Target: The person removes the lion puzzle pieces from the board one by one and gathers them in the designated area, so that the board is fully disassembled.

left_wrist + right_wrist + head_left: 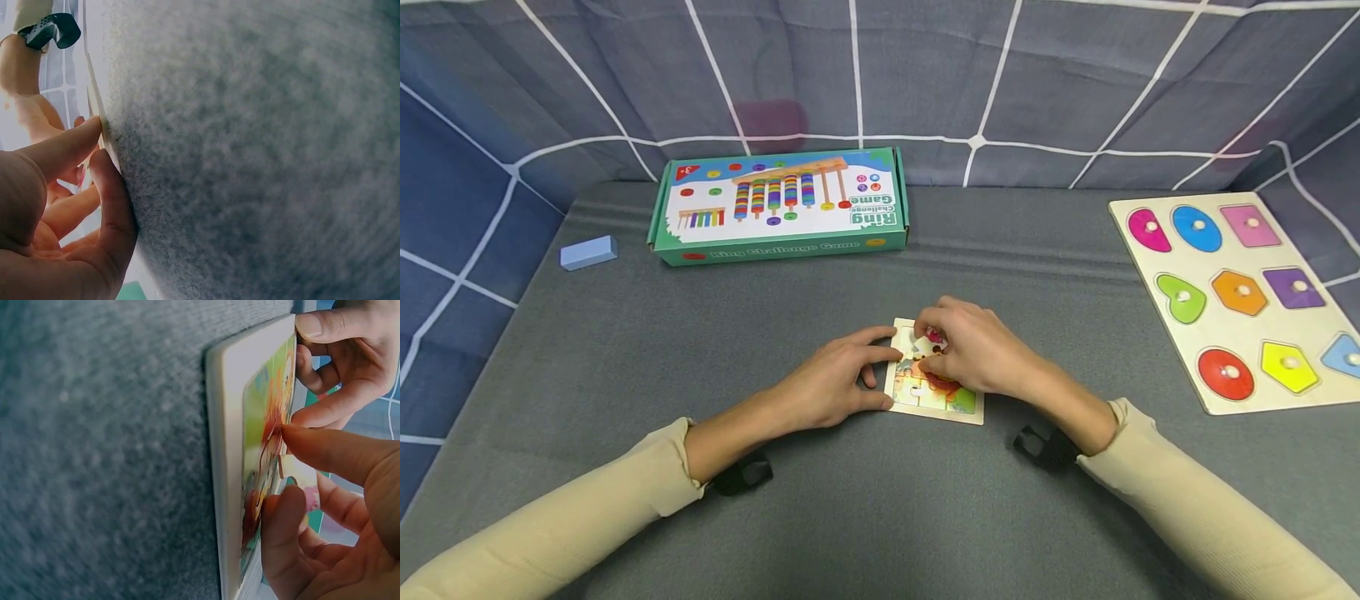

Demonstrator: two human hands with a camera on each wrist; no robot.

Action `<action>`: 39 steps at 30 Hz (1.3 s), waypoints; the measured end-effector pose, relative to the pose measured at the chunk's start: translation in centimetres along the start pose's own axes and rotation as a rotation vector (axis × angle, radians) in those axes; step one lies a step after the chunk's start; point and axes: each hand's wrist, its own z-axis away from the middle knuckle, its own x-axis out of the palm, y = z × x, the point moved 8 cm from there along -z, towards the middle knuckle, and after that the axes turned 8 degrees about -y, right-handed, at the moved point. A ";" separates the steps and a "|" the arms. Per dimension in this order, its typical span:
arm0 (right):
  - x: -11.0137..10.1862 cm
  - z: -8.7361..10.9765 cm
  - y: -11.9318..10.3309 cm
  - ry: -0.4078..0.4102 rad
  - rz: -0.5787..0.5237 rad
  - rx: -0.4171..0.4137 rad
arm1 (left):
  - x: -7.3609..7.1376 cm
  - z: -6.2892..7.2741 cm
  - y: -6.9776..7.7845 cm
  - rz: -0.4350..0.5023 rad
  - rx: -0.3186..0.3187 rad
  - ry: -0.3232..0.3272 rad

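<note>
A small wooden jigsaw puzzle board (936, 414) with a pale frame and a colourful picture lies flat on the grey surface. My left hand (831, 379) rests against its left edge, the thumb at the near corner and other fingertips further along the side. Over the board's upper part, my right hand (981, 346) pinches a cream and pink jigsaw piece (299, 475). That piece is tilted up from the picture in the right wrist view. Fingers partly cover the picture. In the left wrist view, fingertips of my left hand (69, 206) touch the board's thin edge.
A green Ring Challenge Game box (782, 208) lies toward the back. Left of it sits a light blue block (588, 252). At the right lies a shape board (1213, 258) with knobbed coloured pieces. Checked blue cloth (925, 92) hangs behind the surface.
</note>
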 end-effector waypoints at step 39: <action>-0.9 1.5 1.4 0.046 -0.292 -0.056 | 0.0 -0.1 0.0 0.008 -0.017 -0.008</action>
